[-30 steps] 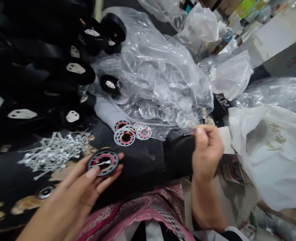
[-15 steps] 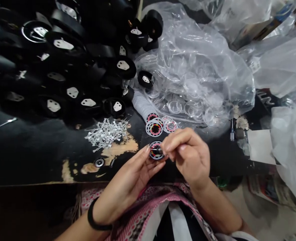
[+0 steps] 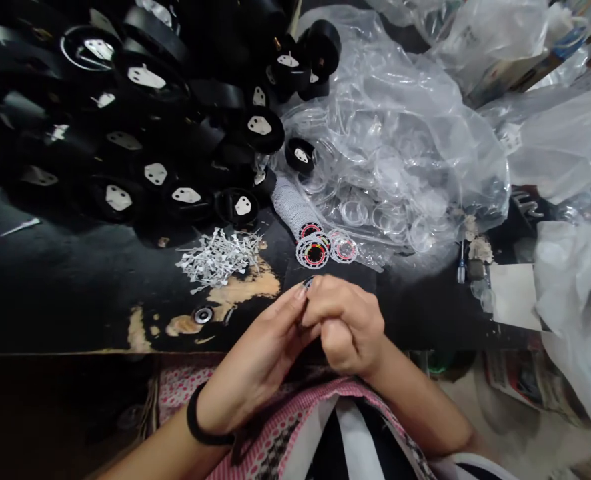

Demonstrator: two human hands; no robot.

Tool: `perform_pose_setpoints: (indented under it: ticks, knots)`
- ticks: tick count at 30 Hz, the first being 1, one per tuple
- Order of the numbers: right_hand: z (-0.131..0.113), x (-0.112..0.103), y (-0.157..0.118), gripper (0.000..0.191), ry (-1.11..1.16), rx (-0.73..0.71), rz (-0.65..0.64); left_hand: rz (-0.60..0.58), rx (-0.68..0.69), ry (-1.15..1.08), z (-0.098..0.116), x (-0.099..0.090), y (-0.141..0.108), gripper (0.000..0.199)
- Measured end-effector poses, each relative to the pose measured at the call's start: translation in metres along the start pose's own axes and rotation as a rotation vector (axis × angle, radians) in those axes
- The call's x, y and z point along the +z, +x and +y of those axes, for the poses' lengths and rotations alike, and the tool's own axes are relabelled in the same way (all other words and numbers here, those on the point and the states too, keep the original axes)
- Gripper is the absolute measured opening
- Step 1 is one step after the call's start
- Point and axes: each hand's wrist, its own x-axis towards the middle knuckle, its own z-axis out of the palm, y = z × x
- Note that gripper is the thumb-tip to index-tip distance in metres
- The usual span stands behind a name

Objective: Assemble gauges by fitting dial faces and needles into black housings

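My left hand (image 3: 280, 330) is closed on a small round gauge (image 3: 309, 283), of which only the upper edge shows. Over the gauge, my right hand (image 3: 346, 323) is curled with its fingers bent inward; whatever its fingertips hold is hidden. Both hands touch near the table's front edge. Just beyond them lie printed dial discs (image 3: 312, 252), with a long stack of discs (image 3: 293, 208) fanned behind. To the left sits a heap of small white pointers (image 3: 219, 259). A small round black part (image 3: 203, 315) rests nearer the edge.
Black round housings (image 3: 185, 195) with white plates crowd the back left. Behind the discs, a clear plastic bag (image 3: 400, 133) holds transparent rings. A small screwdriver (image 3: 461, 263) and a white card (image 3: 517, 295) lie at the right. One loose pointer (image 3: 20, 227) is far left.
My right hand has moved left and down over the gauge and now covers most of it. The dial face and dark tool tip seen before are hidden. The view has shifted slightly.
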Motion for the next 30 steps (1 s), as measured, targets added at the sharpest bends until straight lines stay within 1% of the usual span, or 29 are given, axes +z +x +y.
perform_pose_setpoints:
  ticks: [2, 4, 5, 6, 8, 9, 12, 13, 15, 17, 18, 20, 22, 23, 24, 26, 27, 28, 29, 30]
  knots:
    - [-0.004, 0.0, 0.005, 0.017, 0.109, -0.067, 0.017, -0.01, 0.017, 0.016, -0.001, -0.001, 0.0, 0.016]
    - [-0.011, -0.009, 0.008, 0.018, 0.297, -0.052, 0.094, -0.026, 0.014, 0.009, -0.001, -0.002, 0.001, 0.017]
    - [-0.014, -0.017, 0.008, 0.019, 0.4, -0.036, 0.169, -0.026, -0.001, 0.002, -0.001, -0.003, 0.001, 0.018]
    - [-0.014, -0.028, 0.007, 0.02, 0.481, -0.025, 0.271, -0.019, -0.018, -0.005, 0.0, -0.003, 0.001, 0.02]
    - [-0.008, -0.053, 0.002, 0.022, 0.528, -0.039, 0.508, 0.018, -0.049, -0.013, 0.002, -0.002, 0.001, 0.022]
    - [-0.001, -0.066, -0.002, 0.023, 0.469, -0.037, 0.612, 0.037, -0.061, -0.017, 0.003, -0.002, 0.001, 0.022]
    - [0.035, -0.101, -0.019, 0.016, 0.231, 0.1, 0.785, 0.061, -0.092, -0.04, 0.003, -0.003, 0.0, 0.024]
    - [0.048, -0.111, -0.026, 0.015, 0.137, 0.149, 0.827, 0.068, -0.101, -0.042, 0.003, -0.004, 0.0, 0.025]
    - [0.068, -0.126, -0.038, 0.015, 0.028, 0.179, 0.855, 0.088, -0.104, -0.032, 0.001, -0.007, 0.001, 0.027]
    - [0.076, -0.136, -0.046, 0.019, -0.066, 0.198, 0.829, 0.101, -0.074, -0.006, 0.0, -0.009, 0.003, 0.027]
    - [0.074, -0.139, -0.049, 0.02, -0.115, 0.212, 0.809, 0.103, -0.042, 0.01, 0.0, -0.01, 0.004, 0.028]
    - [0.059, -0.137, -0.05, 0.018, -0.222, 0.223, 0.799, 0.109, 0.042, 0.045, 0.002, -0.007, 0.003, 0.031]
    - [0.035, -0.126, -0.044, 0.017, -0.366, 0.185, 0.769, 0.119, 0.115, 0.087, 0.006, 0.0, 0.001, 0.032]
    - [0.022, -0.116, -0.038, 0.017, -0.487, 0.13, 0.69, 0.111, 0.136, 0.11, 0.008, 0.005, 0.0, 0.031]
    - [0.011, -0.105, -0.032, 0.017, -0.54, 0.093, 0.531, 0.093, 0.146, 0.132, 0.01, 0.009, -0.001, 0.03]
    - [-0.006, -0.079, -0.017, 0.015, -0.51, 0.023, 0.12, 0.057, 0.149, 0.169, 0.013, 0.015, -0.003, 0.028]
    - [-0.01, -0.067, -0.011, 0.014, -0.527, 0.014, -0.007, 0.055, 0.147, 0.183, 0.014, 0.017, -0.003, 0.028]
    - [-0.012, -0.056, -0.006, 0.014, -0.555, 0.001, -0.101, 0.07, 0.147, 0.195, 0.014, 0.017, -0.004, 0.028]
    - [-0.013, -0.046, -0.002, 0.014, -0.608, -0.01, -0.144, 0.093, 0.148, 0.207, 0.014, 0.016, -0.004, 0.028]
    - [-0.011, -0.039, 0.001, 0.014, -0.669, -0.024, -0.155, 0.117, 0.153, 0.218, 0.014, 0.015, -0.005, 0.03]
